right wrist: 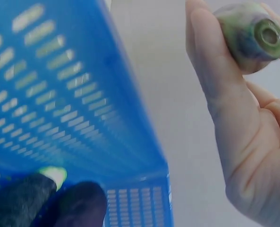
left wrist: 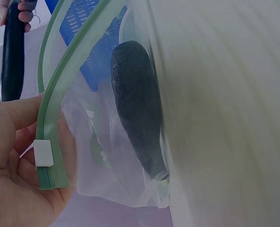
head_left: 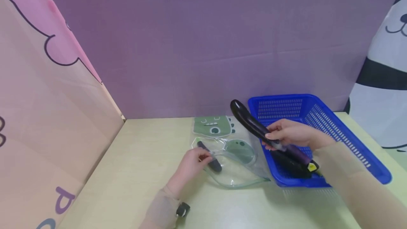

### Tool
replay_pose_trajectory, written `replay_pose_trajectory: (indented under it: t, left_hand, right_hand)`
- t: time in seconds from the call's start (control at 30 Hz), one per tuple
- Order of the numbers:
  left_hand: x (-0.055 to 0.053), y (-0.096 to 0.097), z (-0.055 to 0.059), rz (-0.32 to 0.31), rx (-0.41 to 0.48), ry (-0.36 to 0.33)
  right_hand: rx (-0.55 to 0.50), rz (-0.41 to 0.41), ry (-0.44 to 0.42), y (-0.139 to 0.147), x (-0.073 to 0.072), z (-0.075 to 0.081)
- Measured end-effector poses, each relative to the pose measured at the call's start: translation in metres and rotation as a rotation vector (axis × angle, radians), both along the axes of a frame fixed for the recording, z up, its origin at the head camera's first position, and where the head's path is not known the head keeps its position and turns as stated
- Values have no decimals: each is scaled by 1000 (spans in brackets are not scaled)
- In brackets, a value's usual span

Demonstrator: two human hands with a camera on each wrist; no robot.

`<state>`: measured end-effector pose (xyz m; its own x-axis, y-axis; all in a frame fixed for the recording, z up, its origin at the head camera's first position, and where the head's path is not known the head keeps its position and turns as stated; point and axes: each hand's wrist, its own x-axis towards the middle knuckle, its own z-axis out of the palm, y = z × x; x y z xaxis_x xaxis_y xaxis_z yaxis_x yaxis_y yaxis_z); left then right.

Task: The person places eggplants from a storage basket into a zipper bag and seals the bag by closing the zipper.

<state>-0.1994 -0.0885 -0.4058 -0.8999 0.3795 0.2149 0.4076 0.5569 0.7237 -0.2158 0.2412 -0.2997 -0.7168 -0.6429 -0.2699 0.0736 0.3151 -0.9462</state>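
Observation:
My right hand (head_left: 287, 135) grips a long, glossy dark eggplant (head_left: 251, 121) near its stem end, above the left side of the blue basket (head_left: 279, 97). Its pale green stem end (right wrist: 255, 40) shows in the right wrist view. With the fingers and thumb of my left hand (head_left: 189, 163) I pinch the mouth of a clear zip bag (left wrist: 97, 182) beside its white slider (left wrist: 43, 153). The bag's green-edged mouth gapes towards me. Inside lies a dark, elongated vegetable (left wrist: 137, 109) with a rough skin and a small green tip.
In the basket lie a purple eggplant (head_left: 297, 153) and a darker long vegetable (head_left: 290, 166), with a yellow label (head_left: 312, 167) at one end. The bag has a green cartoon print (head_left: 213, 126). A purple cloth (head_left: 203, 52) hangs behind the pale table (head_left: 143, 179).

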Motion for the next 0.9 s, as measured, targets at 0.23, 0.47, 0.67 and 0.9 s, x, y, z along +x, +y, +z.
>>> replay_pose_trajectory:
  t: [0.23, 0.47, 0.67, 0.9]
  left_hand:
    - [1, 0, 1, 2, 3, 3]
    - [1, 0, 0, -2, 5, 24]
    - [0, 0, -2, -16, 16, 40]
    - [1, 1, 1, 2, -5, 42]
  right_hand:
    - [40, 60, 71, -18, 15, 5]
    - [82, 101, 109, -36, 32, 5]
    - [98, 120, 117, -47, 43, 1]
    - [93, 141, 47, -57, 59, -6]
